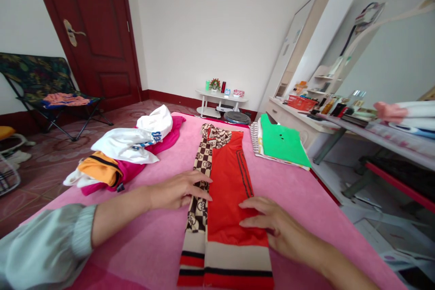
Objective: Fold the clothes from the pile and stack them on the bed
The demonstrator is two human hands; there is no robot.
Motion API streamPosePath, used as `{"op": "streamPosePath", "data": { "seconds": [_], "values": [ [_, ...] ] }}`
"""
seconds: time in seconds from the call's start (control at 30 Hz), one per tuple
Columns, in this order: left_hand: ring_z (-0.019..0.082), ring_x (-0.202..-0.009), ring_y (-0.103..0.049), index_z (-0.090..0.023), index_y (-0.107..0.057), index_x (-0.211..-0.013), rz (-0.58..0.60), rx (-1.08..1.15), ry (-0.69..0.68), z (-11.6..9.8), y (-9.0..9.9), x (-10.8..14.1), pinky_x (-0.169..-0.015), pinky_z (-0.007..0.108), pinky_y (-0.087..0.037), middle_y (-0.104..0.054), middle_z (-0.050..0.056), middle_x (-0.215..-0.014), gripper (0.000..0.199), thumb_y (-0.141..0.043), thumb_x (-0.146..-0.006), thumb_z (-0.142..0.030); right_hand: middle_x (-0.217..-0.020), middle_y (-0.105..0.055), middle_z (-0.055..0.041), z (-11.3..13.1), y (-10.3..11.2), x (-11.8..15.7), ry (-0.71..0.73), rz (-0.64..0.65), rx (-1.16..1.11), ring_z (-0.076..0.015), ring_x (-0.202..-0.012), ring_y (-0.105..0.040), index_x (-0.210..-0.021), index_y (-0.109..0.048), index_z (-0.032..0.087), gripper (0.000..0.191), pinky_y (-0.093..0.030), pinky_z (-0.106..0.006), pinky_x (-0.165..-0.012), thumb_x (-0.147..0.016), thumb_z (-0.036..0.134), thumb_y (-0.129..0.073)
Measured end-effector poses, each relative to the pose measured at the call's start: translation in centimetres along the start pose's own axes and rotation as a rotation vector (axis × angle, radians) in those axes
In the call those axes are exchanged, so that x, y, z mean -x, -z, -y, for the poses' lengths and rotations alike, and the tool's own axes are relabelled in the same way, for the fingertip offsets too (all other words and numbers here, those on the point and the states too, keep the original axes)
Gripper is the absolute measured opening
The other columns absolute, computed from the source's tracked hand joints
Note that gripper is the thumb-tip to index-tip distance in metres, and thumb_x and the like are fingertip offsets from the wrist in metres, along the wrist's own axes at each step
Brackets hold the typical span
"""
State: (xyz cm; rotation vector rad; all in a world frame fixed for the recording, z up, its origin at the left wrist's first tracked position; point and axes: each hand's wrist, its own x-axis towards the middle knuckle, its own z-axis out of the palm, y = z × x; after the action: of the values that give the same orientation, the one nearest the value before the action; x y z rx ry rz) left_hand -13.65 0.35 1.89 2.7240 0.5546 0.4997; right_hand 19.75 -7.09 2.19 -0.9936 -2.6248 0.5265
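A red garment (226, 199) with a brown-and-cream checkered sleeve and striped beige, black and red lower bands lies partly folded on the pink bed cover (288, 204). My left hand (181, 189) rests on the checkered part at its left side, fingers apart. On the red part near the right edge lies my right hand (267, 222), its fingers spread and touching the cloth. Neither hand grips anything.
Loose white, orange and magenta clothes (124, 145) lie at the left. Folded clothes with a green piece (283, 141) on top lie at the right. Beyond stand a small white table (220, 95), a folding chair (41, 81) and a cluttered dressing table (295, 113).
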Motion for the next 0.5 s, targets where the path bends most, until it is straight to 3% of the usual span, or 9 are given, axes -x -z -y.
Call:
{"op": "streamPosePath", "data": {
  "seconds": [0.1, 0.23, 0.33, 0.4, 0.5],
  "values": [
    [0.025, -0.121, -0.048, -0.036, -0.067, -0.110, 0.059, 0.073, -0.067, -0.5, -0.1, -1.1, -0.106, 0.041, -0.033, -0.053, -0.001, -0.132, 0.060, -0.053, -0.065, 0.002, -0.130, -0.056, -0.0083, 1.0, -0.4, -0.7, 0.021, 0.029, -0.024, -0.0209, -0.122, -0.048, -0.113, -0.066, 0.033, 0.027, -0.031, -0.045, -0.107, -0.089, 0.032, -0.053],
    [0.022, -0.108, -0.059, -0.029, -0.072, -0.101, 0.107, 0.288, -0.043, -1.7, -0.2, -1.2, -0.101, 0.036, -0.039, -0.069, 0.001, -0.109, 0.052, -0.050, -0.067, 0.003, -0.113, -0.068, -0.0076, 2.6, -0.1, -0.8, -0.055, -0.015, -0.188, -0.0205, -0.109, -0.059, -0.110, -0.067, 0.030, 0.029, -0.029, -0.046, -0.108, -0.092, 0.039, -0.047],
    [0.019, -0.090, -0.066, -0.024, -0.072, -0.100, 0.137, 0.526, 0.087, -2.7, 0.0, -0.6, -0.084, 0.029, -0.049, -0.072, 0.002, -0.097, 0.047, -0.049, -0.067, 0.002, -0.093, -0.072, -0.0074, 4.6, 1.2, -1.3, -0.170, 0.045, -0.464, -0.0202, -0.087, -0.066, -0.098, -0.072, 0.022, 0.038, -0.048, -0.035, -0.089, -0.090, 0.049, -0.045],
    [0.016, -0.081, -0.067, -0.020, -0.072, -0.099, 0.139, 0.687, 0.219, -2.9, 0.4, -0.6, -0.075, 0.025, -0.051, -0.073, 0.001, -0.091, 0.040, -0.052, -0.069, -0.002, -0.086, -0.072, -0.0072, 5.2, 2.3, -2.3, -0.224, 0.073, -0.665, -0.0200, -0.078, -0.066, -0.091, -0.072, 0.018, 0.045, -0.052, -0.029, -0.073, -0.087, 0.055, -0.047],
    [0.015, -0.073, -0.066, -0.014, -0.072, -0.091, 0.003, 0.850, 0.398, -1.0, 1.7, -2.3, -0.069, 0.023, -0.051, -0.072, 0.001, -0.080, 0.025, -0.061, -0.069, -0.009, -0.081, -0.072, -0.0062, 2.5, 4.2, -5.6, -0.266, -0.095, -0.746, -0.0208, -0.076, -0.067, -0.088, -0.072, 0.016, 0.047, -0.054, -0.030, -0.069, -0.079, 0.060, -0.056]
  ]
}}
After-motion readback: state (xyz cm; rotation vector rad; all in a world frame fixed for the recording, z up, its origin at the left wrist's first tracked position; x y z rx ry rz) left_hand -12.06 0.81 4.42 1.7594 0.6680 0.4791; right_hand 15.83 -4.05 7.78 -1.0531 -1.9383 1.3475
